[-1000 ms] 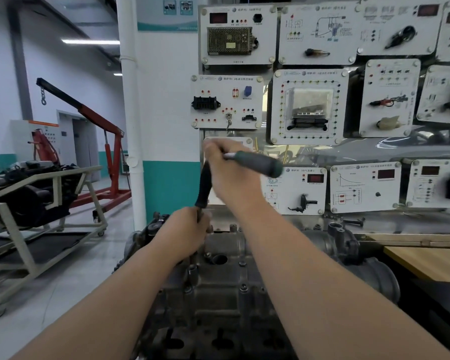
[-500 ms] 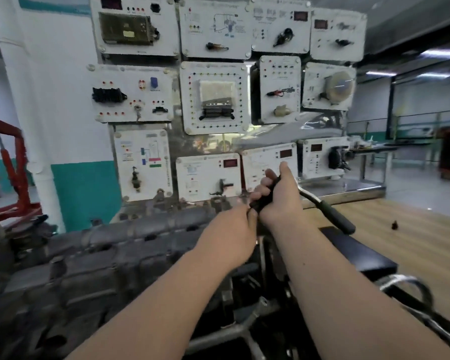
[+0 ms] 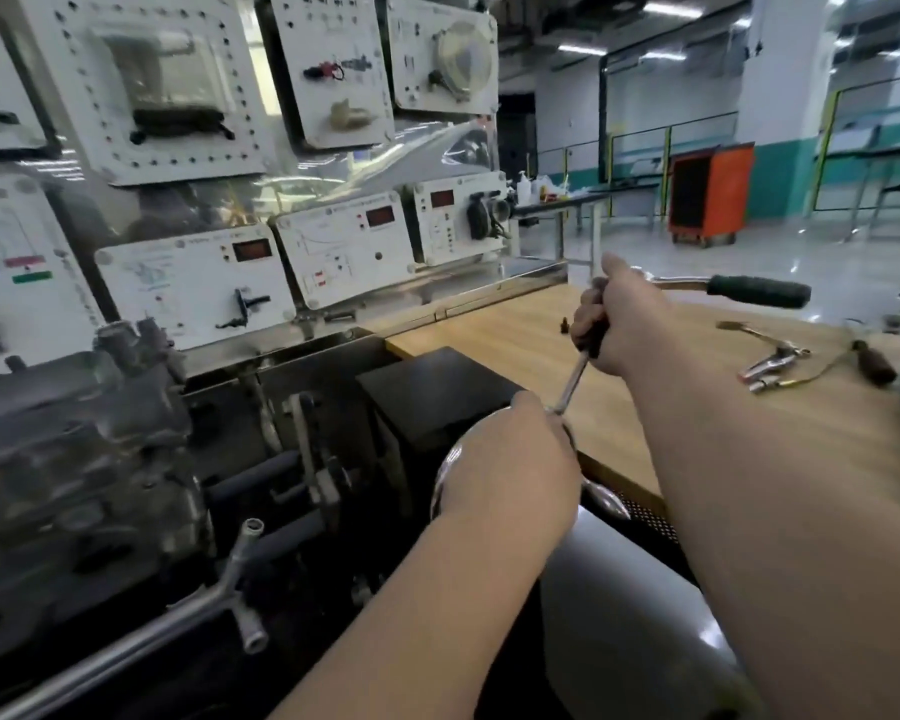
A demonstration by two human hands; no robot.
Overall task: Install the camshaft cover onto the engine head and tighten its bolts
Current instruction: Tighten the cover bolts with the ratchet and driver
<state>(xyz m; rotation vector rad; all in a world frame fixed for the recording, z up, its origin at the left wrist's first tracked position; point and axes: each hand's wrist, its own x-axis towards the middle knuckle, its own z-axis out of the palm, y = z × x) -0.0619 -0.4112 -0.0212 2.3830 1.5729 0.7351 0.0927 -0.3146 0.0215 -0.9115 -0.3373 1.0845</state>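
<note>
**Left hand (image 3: pixel 510 459).** Nearest me, back to the camera, it is curled down over the lower end of the chrome extension shaft (image 3: pixel 572 381). Its fingers are hidden.

**Right hand (image 3: pixel 627 319).** Just beyond, it is wrapped tight round the shaft's black upper section. From it the chrome ratchet wrench with dark rubber handle (image 3: pixel 757 291) juts level to the right.

**Grey cast-metal engine head (image 3: pixel 74 449).** It sits at the left edge, well apart from both hands. Blur keeps me from telling the camshaft cover from it.

**Light wooden benchtop (image 3: pixel 515 330).** It carries a small black bolt (image 3: pixel 564 322) near my right hand and chrome clamps (image 3: pixel 772 363) farther right.

**Orange steel cabinet (image 3: pixel 707 192).** It stands far off with a dark open front. I cannot make out its contents.

**Change.** Half a second ago my hands touched and the handle sloped down to the right. They now sit apart along the shaft, and the engine head has slid leftward in view.
</note>
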